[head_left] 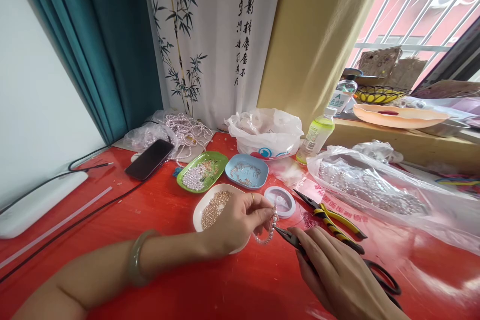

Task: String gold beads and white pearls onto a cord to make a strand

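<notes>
My left hand (236, 222) is closed in a pinch on a short string of pale pink beads (268, 230), held just above the red table (157, 270). My right hand (337, 272) is closed around dark-handled pliers (290, 238), whose tip touches the bead string. A jade bangle (137, 257) sits on my left wrist. Under my left hand lies a white dish (210, 205) of small golden beads.
A green tray of pearls (202, 171), a blue dish (247, 171), a white spool of thread (280, 201), yellow-black cutters (333, 217), black scissors (384, 280), a phone (150, 159), plastic bags of beads (371, 185) and a bottle (317, 137) surround the hands.
</notes>
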### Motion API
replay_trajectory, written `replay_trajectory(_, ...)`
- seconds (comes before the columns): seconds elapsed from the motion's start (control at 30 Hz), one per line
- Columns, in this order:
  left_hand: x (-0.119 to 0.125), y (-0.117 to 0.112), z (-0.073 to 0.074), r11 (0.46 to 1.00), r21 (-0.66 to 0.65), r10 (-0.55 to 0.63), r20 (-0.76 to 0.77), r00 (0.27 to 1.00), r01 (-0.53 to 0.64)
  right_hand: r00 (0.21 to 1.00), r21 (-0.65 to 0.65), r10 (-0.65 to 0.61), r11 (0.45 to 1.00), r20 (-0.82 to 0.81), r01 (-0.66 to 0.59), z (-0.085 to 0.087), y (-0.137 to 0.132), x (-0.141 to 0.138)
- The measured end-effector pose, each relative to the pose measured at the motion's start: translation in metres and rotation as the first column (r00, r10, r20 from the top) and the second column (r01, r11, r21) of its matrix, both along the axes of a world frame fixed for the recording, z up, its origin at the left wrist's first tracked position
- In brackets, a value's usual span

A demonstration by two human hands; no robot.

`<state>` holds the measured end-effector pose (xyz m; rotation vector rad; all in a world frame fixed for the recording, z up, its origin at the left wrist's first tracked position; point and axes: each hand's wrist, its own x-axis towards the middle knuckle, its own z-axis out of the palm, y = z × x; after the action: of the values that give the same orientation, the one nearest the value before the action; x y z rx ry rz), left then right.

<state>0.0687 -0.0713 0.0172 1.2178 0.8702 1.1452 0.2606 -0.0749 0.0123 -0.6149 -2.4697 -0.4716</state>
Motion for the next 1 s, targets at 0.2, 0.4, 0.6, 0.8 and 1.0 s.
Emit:
replay_trajectory(0.2, 0.0, -0.002, 0.001, 1.0, -0.007, -0.012, 0.011, 1.0, 0.012, 0.999, 0.001, 0.001, 1.0, 0.04, -0.001, -0.002, -0.004, 0.001)
replay_trajectory(0.4, -0.001, 0.0, 0.006, 0.999, 0.0, -0.043, -0.05, 0.998, 0.043, 0.998, -0.018, 0.001, 1.0, -0.057, -0.003, -0.002, -0.006, 0.003)
replay_trajectory(0.6, -0.004, 0.008, 0.004, 0.996, 0.008, -0.083, -0.138, 0.987, 0.085, 0.95, -0.187, -0.198, 0.97, -0.243, 0.155, -0.011, 0.003, 0.023)
replay_trajectory(0.8, 0.0, 0.011, 0.002, 0.992, -0.115, -0.046, 0.056, 0.997, 0.052, 0.931, -0.28, -0.235, 0.948, -0.281, 0.155, -0.016, 0.002, 0.028)
replay_trajectory(1.0, 0.009, 0.004, 0.013, 0.964, -0.242, -0.074, 0.148, 0.986, 0.109, 0.943, -0.318, -0.16, 0.946, -0.291, 0.062, -0.022, -0.006, 0.015)
